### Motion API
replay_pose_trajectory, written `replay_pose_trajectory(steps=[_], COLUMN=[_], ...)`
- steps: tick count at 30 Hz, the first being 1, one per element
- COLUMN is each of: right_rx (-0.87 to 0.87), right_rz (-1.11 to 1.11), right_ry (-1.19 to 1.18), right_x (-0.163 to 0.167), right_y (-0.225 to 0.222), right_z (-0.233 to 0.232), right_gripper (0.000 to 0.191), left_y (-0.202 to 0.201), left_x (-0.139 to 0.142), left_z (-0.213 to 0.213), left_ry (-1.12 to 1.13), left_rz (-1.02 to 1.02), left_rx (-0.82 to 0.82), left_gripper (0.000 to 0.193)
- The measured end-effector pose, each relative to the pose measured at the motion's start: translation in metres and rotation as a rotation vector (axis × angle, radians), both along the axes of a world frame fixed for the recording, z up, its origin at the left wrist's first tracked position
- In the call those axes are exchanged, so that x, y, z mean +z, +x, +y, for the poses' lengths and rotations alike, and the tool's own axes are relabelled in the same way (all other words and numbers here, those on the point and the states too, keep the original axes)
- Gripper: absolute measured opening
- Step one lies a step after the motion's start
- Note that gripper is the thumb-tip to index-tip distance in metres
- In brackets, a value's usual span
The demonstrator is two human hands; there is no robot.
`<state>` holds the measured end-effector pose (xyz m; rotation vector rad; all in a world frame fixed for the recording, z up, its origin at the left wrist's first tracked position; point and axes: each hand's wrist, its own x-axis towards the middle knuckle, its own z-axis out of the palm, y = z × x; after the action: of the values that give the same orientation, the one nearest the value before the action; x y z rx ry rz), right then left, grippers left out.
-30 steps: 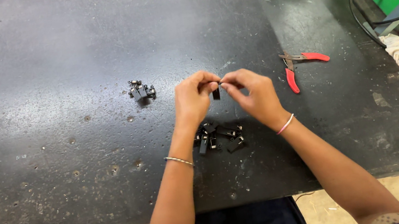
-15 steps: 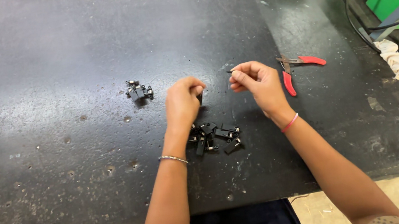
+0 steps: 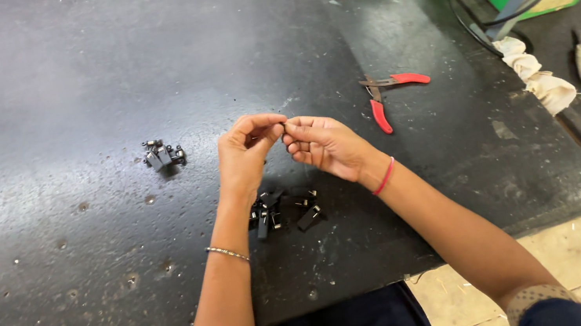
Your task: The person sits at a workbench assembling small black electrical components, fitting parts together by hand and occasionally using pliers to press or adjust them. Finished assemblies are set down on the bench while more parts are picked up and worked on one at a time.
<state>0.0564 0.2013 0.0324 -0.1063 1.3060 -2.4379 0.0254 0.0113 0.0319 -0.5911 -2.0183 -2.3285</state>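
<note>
**Fingertip pinch over loose black parts**

Hands raised above dark worktable [image 3: 55,93], left hand [image 3: 245,151] and right hand [image 3: 324,149] meeting tip to tip, narrowly closed; anything pinched between them too small to make out. Black clip-like parts [image 3: 286,207] heaped just below, smaller cluster [image 3: 163,155] to the left, red-handled pliers [image 3: 386,94] right. Probably light, rigid, easily dropped; best gripped across flat sides.

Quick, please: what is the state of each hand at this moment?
Left hand: fingers pinched closed; what it holds cannot be told.
Right hand: fingers pinched closed against the left; contents cannot be told.
</note>
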Motion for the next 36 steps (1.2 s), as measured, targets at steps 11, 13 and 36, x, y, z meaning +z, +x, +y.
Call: replay_pose_trajectory(steps=[11, 13, 36], right_rx=[-0.723, -0.665, -0.959], right_rz=[0.518, 0.343, 0.555], right_ry=[1.769, 1.836, 1.742], right_x=[0.010, 0.005, 0.055], right_y=[-0.005, -0.009, 0.015], right_z=[0.104, 0.116, 0.137], right_gripper=[0.038, 0.042, 0.025], left_y=[0.000, 0.000, 0.002], left_x=[0.005, 0.006, 0.003], left_z=[-0.008, -0.010, -0.007], left_ry=[0.117, 0.099, 0.069], left_rz=[-0.133, -0.154, -0.140], left_rx=[0.117, 0.132, 0.130], left_gripper=[0.009, 0.009, 0.008])
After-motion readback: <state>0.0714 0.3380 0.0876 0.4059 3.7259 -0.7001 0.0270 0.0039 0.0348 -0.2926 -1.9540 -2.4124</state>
